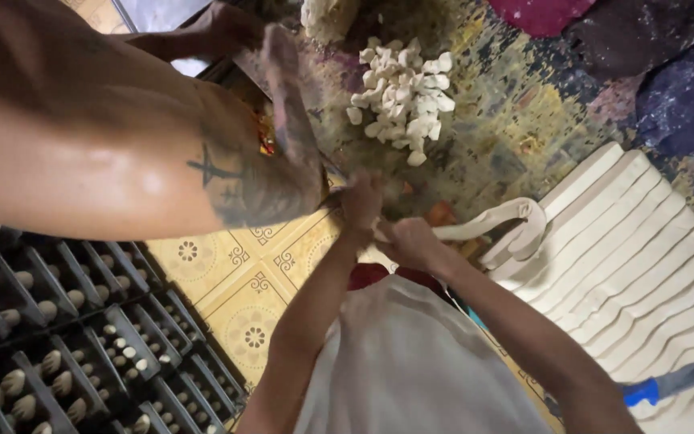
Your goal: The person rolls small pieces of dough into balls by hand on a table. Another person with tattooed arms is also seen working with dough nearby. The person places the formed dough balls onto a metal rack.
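Left of the pale dough strip (483, 225), dark compartment trays (66, 337) meet patterned floor tiles (242, 281). The left hand (361, 201) and right hand (411, 241) pinch its near end; its far end curls onto flat cream dough strips (636, 257), right. Cut white pieces (403, 96) lie above.

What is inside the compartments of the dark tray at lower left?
Each visible compartment of the dark tray holds pale oval dough pieces, mostly two or three together. The tray's upper part is covered by another person's bare leg, so those compartments cannot be seen.
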